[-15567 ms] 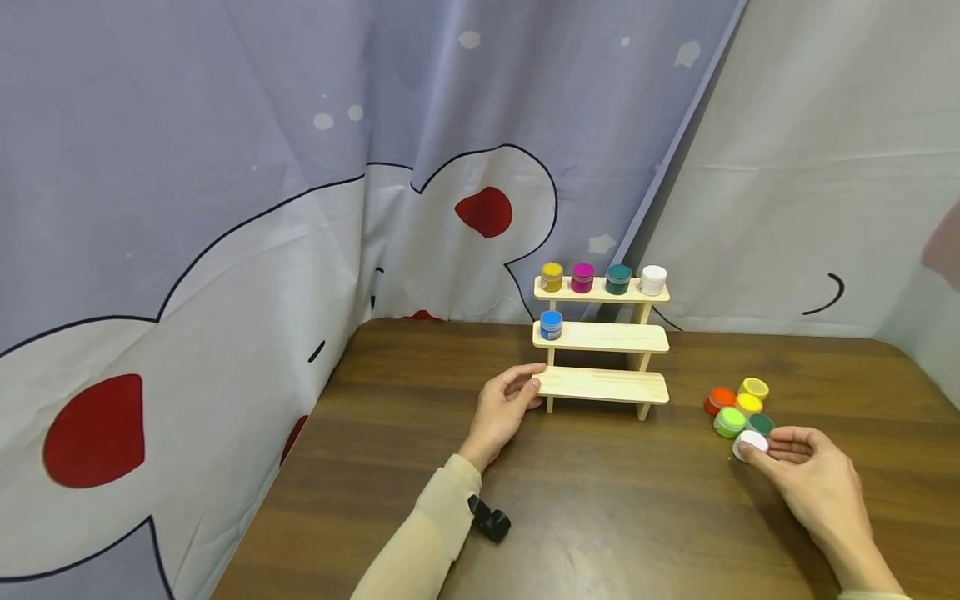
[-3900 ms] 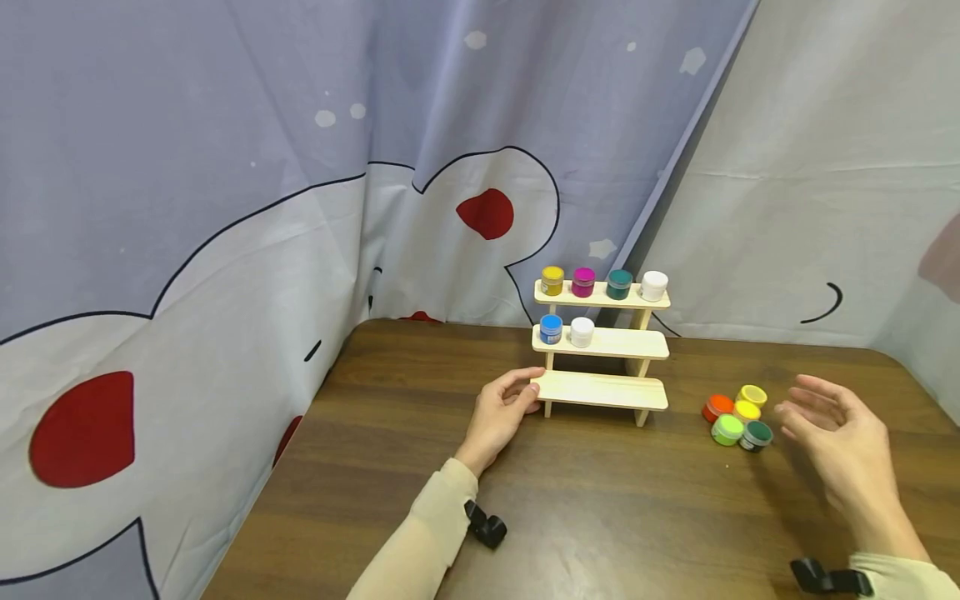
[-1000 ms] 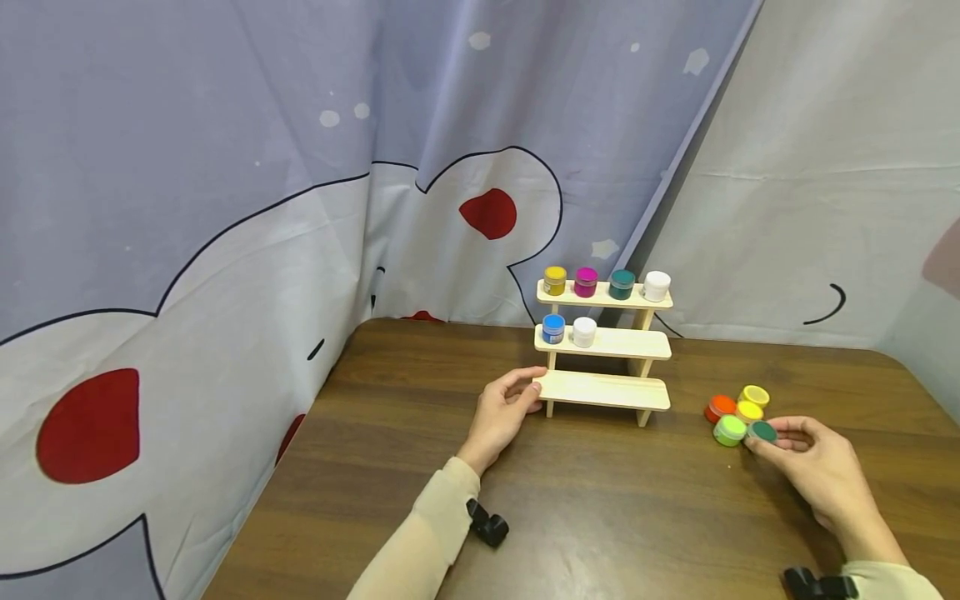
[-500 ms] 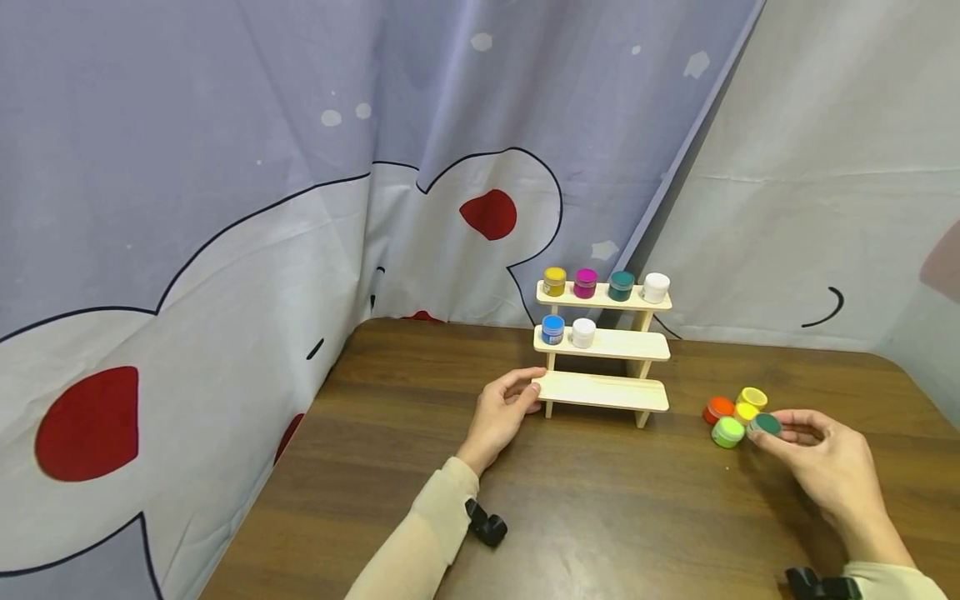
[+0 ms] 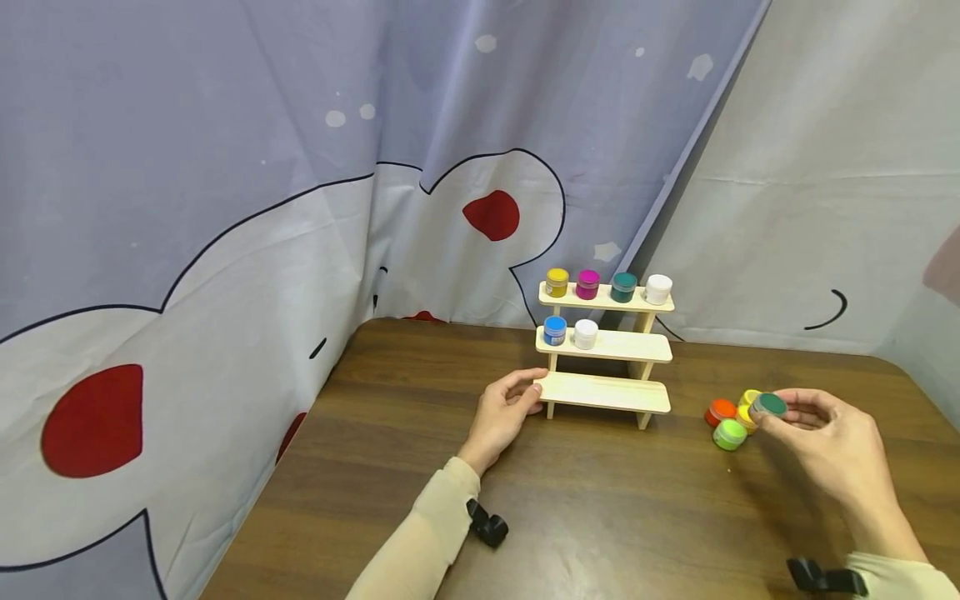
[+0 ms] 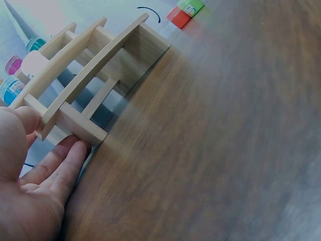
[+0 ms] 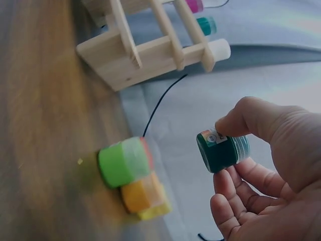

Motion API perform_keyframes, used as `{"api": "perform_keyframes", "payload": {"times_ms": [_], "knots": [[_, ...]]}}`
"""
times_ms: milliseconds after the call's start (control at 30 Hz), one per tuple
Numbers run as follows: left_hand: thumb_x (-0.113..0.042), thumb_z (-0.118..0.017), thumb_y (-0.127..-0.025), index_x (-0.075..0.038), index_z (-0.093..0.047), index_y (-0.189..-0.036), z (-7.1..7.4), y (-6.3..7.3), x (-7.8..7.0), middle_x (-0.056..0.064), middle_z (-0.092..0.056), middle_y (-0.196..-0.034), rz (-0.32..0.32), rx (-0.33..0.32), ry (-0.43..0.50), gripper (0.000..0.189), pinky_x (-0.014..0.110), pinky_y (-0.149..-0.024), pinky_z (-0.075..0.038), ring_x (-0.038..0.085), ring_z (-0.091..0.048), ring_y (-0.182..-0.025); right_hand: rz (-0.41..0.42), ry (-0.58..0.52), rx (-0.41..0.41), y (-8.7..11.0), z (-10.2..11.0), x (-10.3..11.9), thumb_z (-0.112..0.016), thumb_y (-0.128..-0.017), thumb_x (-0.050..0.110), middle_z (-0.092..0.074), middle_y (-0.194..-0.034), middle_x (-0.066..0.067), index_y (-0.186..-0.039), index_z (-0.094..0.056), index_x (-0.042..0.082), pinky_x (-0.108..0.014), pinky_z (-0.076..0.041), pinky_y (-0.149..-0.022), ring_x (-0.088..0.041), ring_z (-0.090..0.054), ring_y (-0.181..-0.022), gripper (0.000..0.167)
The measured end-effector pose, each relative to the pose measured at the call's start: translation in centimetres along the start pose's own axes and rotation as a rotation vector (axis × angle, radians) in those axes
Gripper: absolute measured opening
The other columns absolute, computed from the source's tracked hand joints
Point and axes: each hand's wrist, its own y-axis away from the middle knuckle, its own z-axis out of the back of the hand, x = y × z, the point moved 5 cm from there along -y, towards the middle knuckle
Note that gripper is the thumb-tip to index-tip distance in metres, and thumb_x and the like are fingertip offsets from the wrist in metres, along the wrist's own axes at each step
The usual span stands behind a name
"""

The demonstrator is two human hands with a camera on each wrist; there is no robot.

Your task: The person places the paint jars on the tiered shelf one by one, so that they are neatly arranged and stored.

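Far L, I've got a printed curtain (image 5: 225,92) behind the table (image 5: 600,508). Next, the L hand (image 5: 499,417) grips the L end of the wooden rack (image 5: 603,391), thumb at the btm shelf edge. Top shelf (image 5: 606,302), L to R: gold jar (image 5: 557,284), magenta jar (image 5: 588,286), teal jar (image 5: 623,288), white jar (image 5: 658,290). Mid shelf (image 5: 633,346): blue jar (image 5: 555,332), 2nd white jar (image 5: 586,335). R of the rack, on the table, I see 4 grouped: red jar (image 5: 721,412), lt green jar (image 5: 730,435), 2 yellow jars (image 5: 746,421). Far R, the R hand (image 5: 843,442) pinches the dk green jar (image 5: 768,407) btwn thumb & fingers, off the table; on head cam it partly hides the yellows.
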Motion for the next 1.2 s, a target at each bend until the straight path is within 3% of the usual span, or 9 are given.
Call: {"api": "perform_keyframes", "payload": {"times_ms": [267, 533, 767, 967, 1200], "knots": [[-0.013, -0.069, -0.112, -0.016, -0.079, -0.139, 0.1, 0.0, -0.1, 0.011, -0.073, -0.141, -0.002, -0.004, 0.006, 0.029, 0.036, -0.099, -0.068, 0.021, -0.077, -0.117, 0.058, -0.082, -0.013, -1.6, 0.1, 2.9, -0.089, -0.099, 0.028, -0.068, -0.096, 0.033, -0.128, -0.074, 0.005, -0.002, -0.053, -0.075, 0.017, -0.064, -0.089, 0.04], [-0.011, -0.069, -0.112, -0.015, -0.078, -0.14, 0.1, 0.1, -0.1, 0.01, -0.073, -0.142, -0.006, -0.002, 0.011, 0.029, 0.038, -0.1, -0.068, 0.021, -0.076, -0.118, 0.08, -0.148, -0.017, -3.1, -0.1, 6.7, -0.09, -0.098, 0.033, -0.071, -0.102, 0.029, -0.133, -0.073, 0.011, -0.001, -0.053, -0.079, 0.013, -0.068, -0.091, 0.045], [-0.011, -0.069, -0.112, -0.015, -0.079, -0.138, 0.0, 0.1, -0.2, 0.011, -0.073, -0.143, -0.011, -0.004, 0.009, 0.028, 0.04, -0.101, -0.068, 0.021, -0.077, -0.119, 0.122, -0.153, -0.014, -4.2, -1.3, 9.7, -0.087, -0.1, 0.03, -0.069, -0.103, 0.028, -0.138, -0.072, 0.006, -0.001, -0.054, -0.082, 0.012, -0.068, -0.091, 0.047], [-0.011, -0.069, -0.112, -0.016, -0.079, -0.138, 0.0, 0.1, -0.2, 0.009, -0.073, -0.142, -0.006, -0.002, 0.0, 0.028, 0.039, -0.1, -0.068, 0.021, -0.077, -0.118, 0.167, -0.237, -0.017, -4.7, -2.9, 12.0, -0.088, -0.099, 0.019, -0.073, -0.101, 0.022, -0.137, -0.072, 0.0, -0.005, -0.058, -0.081, 0.005, -0.072, -0.09, 0.045], [-0.011, -0.069, -0.112, -0.014, -0.079, -0.139, 0.0, 0.1, -0.2, 0.009, -0.074, -0.141, -0.008, -0.003, 0.002, 0.029, 0.039, -0.1, -0.068, 0.021, -0.077, -0.118, 0.16, -0.242, -0.016, -5.1, -4.2, 13.8, -0.086, -0.1, 0.022, -0.072, -0.105, 0.018, -0.14, -0.071, 0.002, -0.006, -0.058, -0.083, 0.003, -0.071, -0.094, 0.048]]}}
